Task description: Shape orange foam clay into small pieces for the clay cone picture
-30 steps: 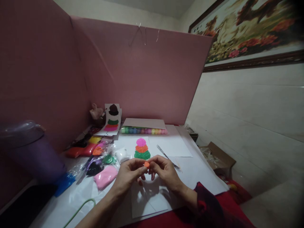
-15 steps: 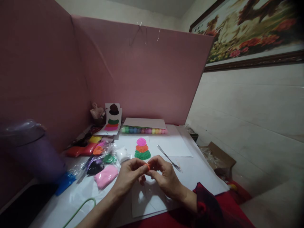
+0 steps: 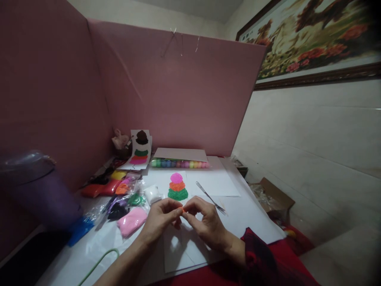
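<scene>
Above the white paper, my left hand and my right hand meet fingertip to fingertip. Pinched between them is a small piece of orange modelling clay, mostly covered by the fingers. Just beyond lies a stacked clay shape with a pink top, an orange middle and a green bottom. A metal fork rests on the paper to the right of it.
Bagged clay, including a pink pack and a white pack, crowds the left side. A sheet with coloured shapes leans at the back, near a row of coloured clay. A purple container stands far left, a cardboard box right.
Both hands keep their pinch on the orange clay, with the fingertips slightly shifted and less of the clay showing. The whole view has drifted a little; the table things stay put.
</scene>
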